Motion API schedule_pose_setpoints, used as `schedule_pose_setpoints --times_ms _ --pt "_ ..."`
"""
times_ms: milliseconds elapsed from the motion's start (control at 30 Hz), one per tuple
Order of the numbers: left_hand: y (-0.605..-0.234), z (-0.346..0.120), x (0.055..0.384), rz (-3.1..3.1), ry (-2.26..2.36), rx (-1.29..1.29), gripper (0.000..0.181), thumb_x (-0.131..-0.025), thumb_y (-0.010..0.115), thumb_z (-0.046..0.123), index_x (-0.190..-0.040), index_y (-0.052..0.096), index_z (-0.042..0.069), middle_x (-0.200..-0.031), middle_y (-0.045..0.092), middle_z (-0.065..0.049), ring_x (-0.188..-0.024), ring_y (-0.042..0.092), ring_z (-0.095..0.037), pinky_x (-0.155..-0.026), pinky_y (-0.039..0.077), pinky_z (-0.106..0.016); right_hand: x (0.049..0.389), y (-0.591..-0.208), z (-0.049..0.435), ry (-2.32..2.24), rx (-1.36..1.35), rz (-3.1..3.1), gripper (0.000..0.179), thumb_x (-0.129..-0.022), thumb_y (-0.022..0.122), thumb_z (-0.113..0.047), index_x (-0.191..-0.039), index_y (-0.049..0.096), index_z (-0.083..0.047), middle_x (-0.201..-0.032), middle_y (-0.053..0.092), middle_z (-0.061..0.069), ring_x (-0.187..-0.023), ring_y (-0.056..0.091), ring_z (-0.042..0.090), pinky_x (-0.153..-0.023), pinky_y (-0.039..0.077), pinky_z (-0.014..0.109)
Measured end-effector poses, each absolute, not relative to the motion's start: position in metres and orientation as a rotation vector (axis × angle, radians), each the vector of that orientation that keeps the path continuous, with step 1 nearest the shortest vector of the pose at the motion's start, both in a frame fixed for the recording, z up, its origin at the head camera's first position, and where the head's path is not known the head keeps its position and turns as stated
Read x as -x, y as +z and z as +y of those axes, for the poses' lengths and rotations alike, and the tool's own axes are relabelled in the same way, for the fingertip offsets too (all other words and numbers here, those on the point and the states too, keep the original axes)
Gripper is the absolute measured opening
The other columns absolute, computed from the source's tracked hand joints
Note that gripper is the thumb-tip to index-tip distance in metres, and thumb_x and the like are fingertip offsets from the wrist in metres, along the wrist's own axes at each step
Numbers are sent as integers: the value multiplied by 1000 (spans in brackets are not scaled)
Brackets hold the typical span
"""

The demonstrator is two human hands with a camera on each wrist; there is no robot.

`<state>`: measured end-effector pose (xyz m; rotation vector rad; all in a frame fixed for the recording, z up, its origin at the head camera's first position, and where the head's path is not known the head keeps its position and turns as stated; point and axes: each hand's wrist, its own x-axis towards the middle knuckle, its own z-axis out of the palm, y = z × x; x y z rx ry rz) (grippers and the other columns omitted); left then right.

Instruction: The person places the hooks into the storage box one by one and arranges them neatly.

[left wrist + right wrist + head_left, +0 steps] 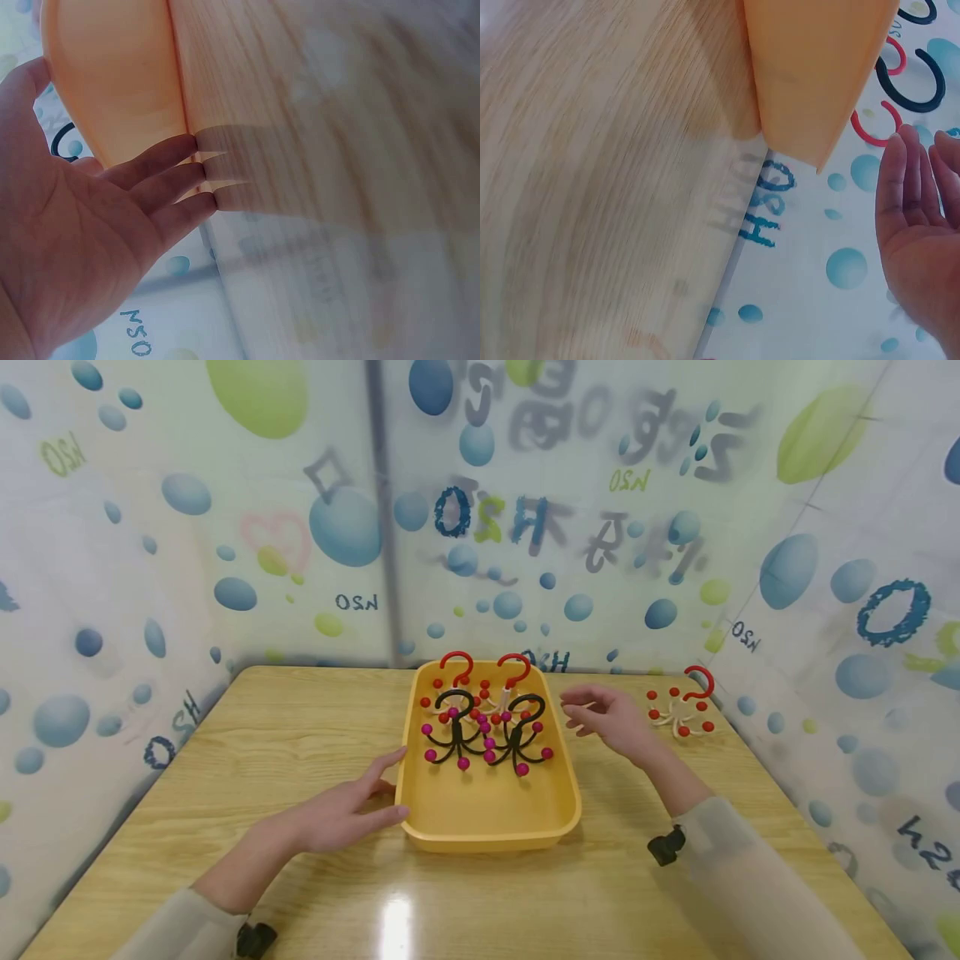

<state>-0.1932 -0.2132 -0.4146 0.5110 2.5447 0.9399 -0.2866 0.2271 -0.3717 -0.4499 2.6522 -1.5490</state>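
In the head view, a yellow plastic bin (487,810) holds two black claw hangers (516,739) with magenta ball tips, in front of two white ones with red hooks (527,668) and red balls. My left hand (337,817) touches the bin's left side. In the left wrist view, the thumb reaches the rim and the extended fingers (169,176) lie along the lower wall and table. To the right of the bin, my right hand (611,718) hovers with nothing in it, fingers loosely bent. The right wrist view shows its fingers (907,172) apart from the bin wall (810,75).
Another white claw hanger (678,717) with a red hook and red balls lies on the wooden table (300,718), right of the right hand. A patterned curtain (525,593) encloses the table at the back and both sides.
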Motion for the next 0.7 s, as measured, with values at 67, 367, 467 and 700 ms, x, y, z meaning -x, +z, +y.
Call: schedule_pose_setpoints --times_ms 67,367,467,700 --pt "-415 -213 193 2541 940 -502 92 -108 61 62 -177 9 33 -158 61 -17 -147 58 -43 -122 40 -72 284 -371 235 -1541 445 2674 37 -110 71 -26 -139 70 -3 -133 73 26 -103 79 28 -90 68 43" --pt "-416 -213 194 2546 932 -474 92 -107 60 64 -177 9 34 -159 61 -16 -148 57 -42 -123 40 -71 275 -375 279 -1483 366 2742 41 -110 70 -32 -140 69 -5 -123 76 12 -94 74 9 -83 65 27" --pt "-416 -213 194 2547 931 -471 91 -108 60 64 -177 9 34 -159 60 -17 -148 57 -42 -123 40 -71 274 -376 296 -1506 324 2760 42 -111 69 -34 -141 68 -4 -117 76 -3 -94 74 9 -84 66 28" --pt "-414 -213 194 2543 928 -486 91 -108 60 62 -177 8 34 -159 60 -17 -147 58 -43 -122 41 -71 273 -374 340 -1627 220 2802 41 -111 68 -33 -141 67 -5 -102 72 -23 -88 74 4 -78 63 22"
